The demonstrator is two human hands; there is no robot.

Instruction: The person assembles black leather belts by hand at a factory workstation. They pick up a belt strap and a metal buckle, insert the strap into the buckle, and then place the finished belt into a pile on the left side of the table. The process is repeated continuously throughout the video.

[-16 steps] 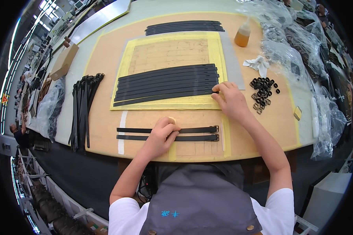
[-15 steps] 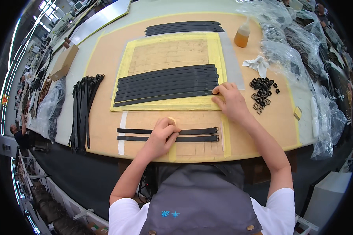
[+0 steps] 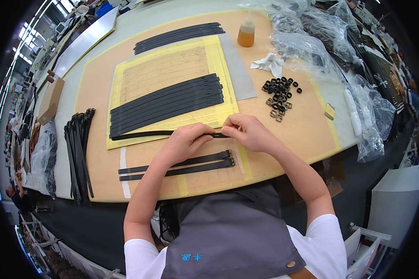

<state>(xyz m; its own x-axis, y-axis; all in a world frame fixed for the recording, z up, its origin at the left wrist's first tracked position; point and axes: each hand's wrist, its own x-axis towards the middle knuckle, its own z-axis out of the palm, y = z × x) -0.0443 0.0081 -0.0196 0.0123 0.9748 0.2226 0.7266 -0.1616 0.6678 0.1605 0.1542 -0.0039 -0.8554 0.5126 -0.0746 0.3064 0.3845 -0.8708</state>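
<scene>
A black strap [image 3: 142, 135], pierced near its right end, is held by both my hands at the front edge of the yellow-taped board [image 3: 163, 139]. My left hand [image 3: 187, 141] pinches it, and my right hand [image 3: 249, 132] grips its right end. Its left part still rests along the board. Behind it lies a row of black straps [image 3: 167, 104] side by side. Nearer to me, two black straps with buckles [image 3: 200, 166] lie parallel on the table, partly hidden by my left forearm.
Loose black keeper loops [image 3: 278, 86] and metal buckles [image 3: 278, 113] are heaped to the right. Beyond them are a white cloth [image 3: 270, 63] and a bottle of amber liquid [image 3: 246, 35]. Bundled straps [image 3: 77, 153] lie left; more straps [image 3: 179, 36] lie at the back. Plastic-wrapped material [image 3: 312, 51] lines the right side.
My left hand has left the buckled straps and moved up to the board's front strap. Both hands now hold that strap, its right end lifted and drawn toward me. The view has shifted.
</scene>
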